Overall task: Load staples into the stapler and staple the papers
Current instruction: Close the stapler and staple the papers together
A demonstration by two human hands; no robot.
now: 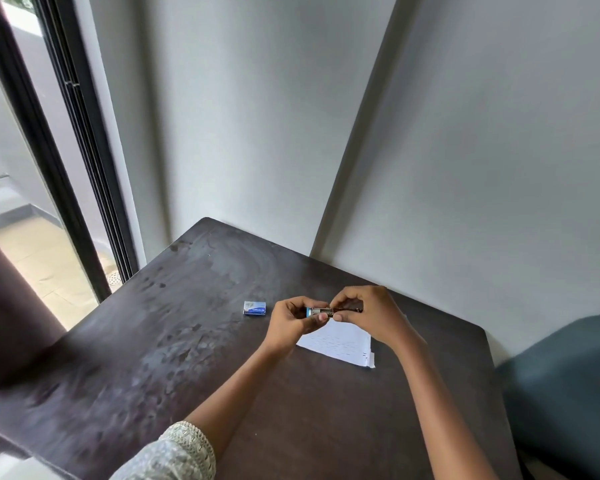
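Both hands held a small stapler (321, 312) above the dark tabletop (194, 341), just over the far edge of the stack of papers (340, 342). The left hand (293, 322) was clenched round the blue end of the stapler, thumb and fingers wrapped on it. The right hand (368, 315) pinched the other end between thumb and fingertips, where a dark metal part showed; whether that was the staple tray pulled out was too small to tell. A small blue and white staple box (254, 308) lay on the tabletop near the left hand, apart from the papers and seemingly shut.

By the look of it, the loading step was in hand: the stapler was being opened or its tray worked, and no strip of staples could be seen in either hand. The next move would likely call for one hand to let go and reach to the box for a strip, while the other kept the stapler steady and open. The papers lay untouched, slightly fanned at the near corner, so squaring them would help before stapling
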